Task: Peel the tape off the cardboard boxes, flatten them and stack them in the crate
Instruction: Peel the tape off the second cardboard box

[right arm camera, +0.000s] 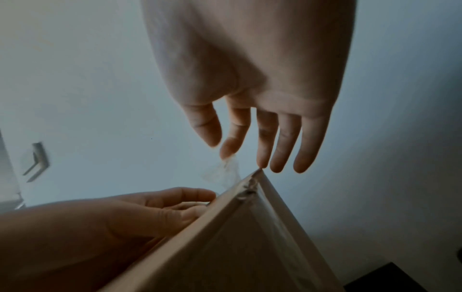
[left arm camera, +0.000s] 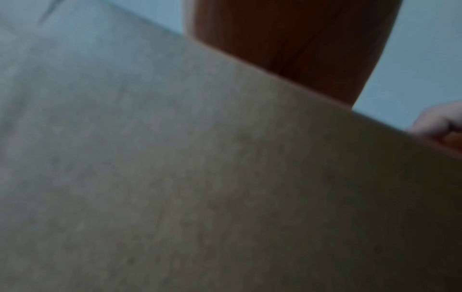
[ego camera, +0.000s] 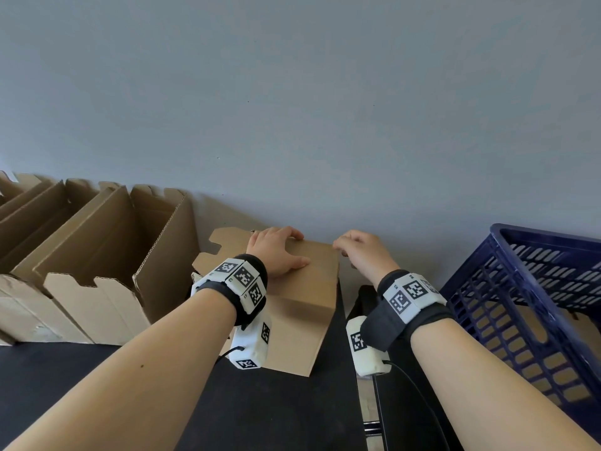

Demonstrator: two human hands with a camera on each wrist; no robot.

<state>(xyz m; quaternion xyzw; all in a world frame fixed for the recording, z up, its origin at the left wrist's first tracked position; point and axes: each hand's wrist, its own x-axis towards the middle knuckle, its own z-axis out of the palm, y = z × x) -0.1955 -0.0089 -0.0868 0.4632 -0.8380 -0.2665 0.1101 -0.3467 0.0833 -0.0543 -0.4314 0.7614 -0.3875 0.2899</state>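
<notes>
A closed brown cardboard box (ego camera: 302, 307) stands on the black table, close to the wall. My left hand (ego camera: 276, 252) grips its top far edge, fingers curled over the back and thumb flat on top. The right wrist view shows those fingers (right arm camera: 155, 205) hooked over the box (right arm camera: 225, 247) edge. My right hand (ego camera: 357, 252) hovers at the far right corner. Its thumb and index finger pinch a wisp of clear tape (right arm camera: 221, 171), and its middle fingertip (right arm camera: 262, 164) touches the corner. The left wrist view is filled by blurred cardboard (left arm camera: 200, 177).
A dark blue plastic crate (ego camera: 546, 234) stands at the right, tilted, with cardboard showing through its slots. Several open-topped cardboard boxes (ego camera: 97, 255) line the wall on the left. A grey wall (ego camera: 292, 109) rises just behind everything. The black table (ego camera: 97, 369) runs towards me.
</notes>
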